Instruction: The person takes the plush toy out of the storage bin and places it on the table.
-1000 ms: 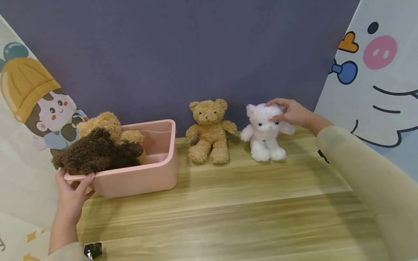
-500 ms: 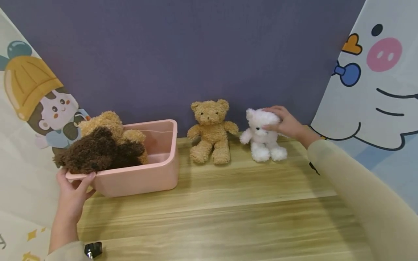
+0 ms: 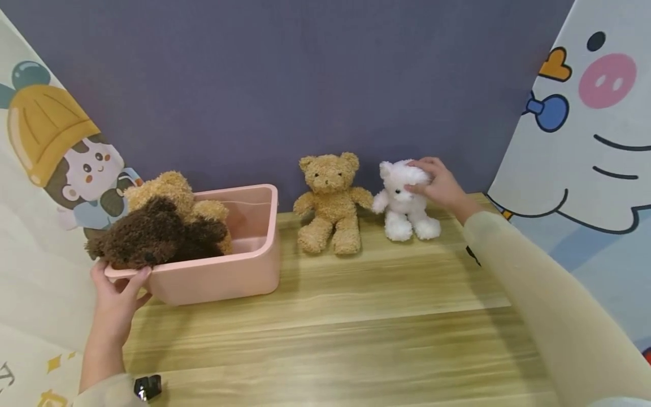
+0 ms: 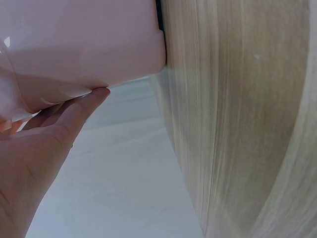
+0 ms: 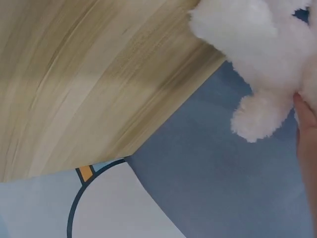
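The right hand [image 3: 441, 183] grips the white bear [image 3: 399, 206] by the head, thumb opposed to the fingers. The bear is at the back edge of the table [image 3: 330, 328], towards the back right corner; whether its feet bear on the surface cannot be told.

Hold the head firmly but without crushing; plush will likely compress and may slip under a shallow pinch. Check clearance at the tan bear [image 3: 333, 206], seated mid-way along the back edge: the two arms are close enough to snag.

The left hand [image 3: 114, 308] grips the rim of the pink box [image 3: 218, 280] at its near left corner, beside the table's left edge. Apply steady, light pressure only. The dark brown bear [image 3: 144, 234] overhangs that rim; avoid jolting it.
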`<state>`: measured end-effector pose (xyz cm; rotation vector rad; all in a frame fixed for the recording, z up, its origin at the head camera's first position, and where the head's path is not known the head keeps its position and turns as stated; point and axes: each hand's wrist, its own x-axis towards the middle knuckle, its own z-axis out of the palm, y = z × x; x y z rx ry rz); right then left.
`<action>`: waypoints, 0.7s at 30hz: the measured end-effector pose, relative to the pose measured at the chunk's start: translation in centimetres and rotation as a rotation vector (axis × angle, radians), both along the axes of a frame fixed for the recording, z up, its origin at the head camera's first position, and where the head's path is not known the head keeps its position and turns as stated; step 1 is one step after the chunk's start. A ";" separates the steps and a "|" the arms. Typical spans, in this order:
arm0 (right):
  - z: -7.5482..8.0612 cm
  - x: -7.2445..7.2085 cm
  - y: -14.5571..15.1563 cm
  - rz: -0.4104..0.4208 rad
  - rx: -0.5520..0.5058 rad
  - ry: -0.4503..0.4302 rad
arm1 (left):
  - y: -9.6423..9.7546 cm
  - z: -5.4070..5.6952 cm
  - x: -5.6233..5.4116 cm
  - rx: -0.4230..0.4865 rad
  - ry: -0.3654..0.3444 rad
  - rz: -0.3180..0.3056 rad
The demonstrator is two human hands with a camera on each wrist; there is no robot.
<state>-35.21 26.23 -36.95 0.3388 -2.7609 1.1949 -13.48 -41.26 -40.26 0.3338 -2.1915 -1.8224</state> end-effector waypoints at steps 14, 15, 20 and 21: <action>-0.9 -1.3 -0.1 -0.066 -0.108 0.107 | 0.1 -0.2 0.4 -0.005 -0.002 0.017; -0.8 -1.4 -0.2 -0.051 -0.100 0.084 | 0.1 -0.2 0.4 -0.009 -0.005 0.019; -0.3 -1.7 -0.4 -0.014 0.024 0.025 | -0.1 -0.2 0.2 -0.005 -0.003 0.007; -0.1 -1.7 -0.6 -0.011 0.054 0.020 | -0.1 -0.1 0.1 -0.003 -0.004 0.006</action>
